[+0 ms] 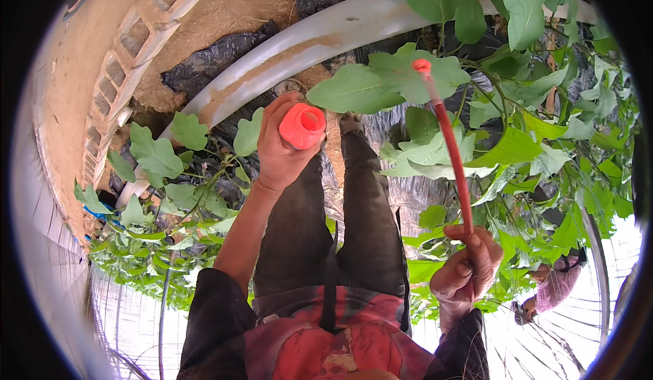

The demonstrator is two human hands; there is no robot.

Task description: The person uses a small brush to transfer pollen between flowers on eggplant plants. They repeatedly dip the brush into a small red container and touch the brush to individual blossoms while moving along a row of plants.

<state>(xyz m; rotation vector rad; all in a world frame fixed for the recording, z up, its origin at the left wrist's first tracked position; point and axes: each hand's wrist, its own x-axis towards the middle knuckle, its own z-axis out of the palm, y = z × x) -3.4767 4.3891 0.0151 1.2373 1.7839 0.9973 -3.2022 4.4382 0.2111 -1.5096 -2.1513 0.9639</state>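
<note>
My left hand (283, 163) is wrapped around a small red plastic bottle (301, 132), whose open mouth faces up towards the camera. On the right, my right hand (472, 267) pinches the lower end of a thin red stick (456, 160) between thumb and fingers. The stick stands upright, apart from the bottle, and its far end carries a bright red tip (422, 65). Behind that tip lies a broad green leaf (387, 81) of a leafy plant. Whether there is anything inside the bottle cannot be told.
Leafy plants (515, 145) rise close on the right, with more plants (158, 155) at the left. A thick pale pipe (306, 38) curves across the ground beyond my feet, near black plastic sheeting (219, 56). Pierced blocks (135, 38) line the upper left. Another person (558, 283) is at the far right.
</note>
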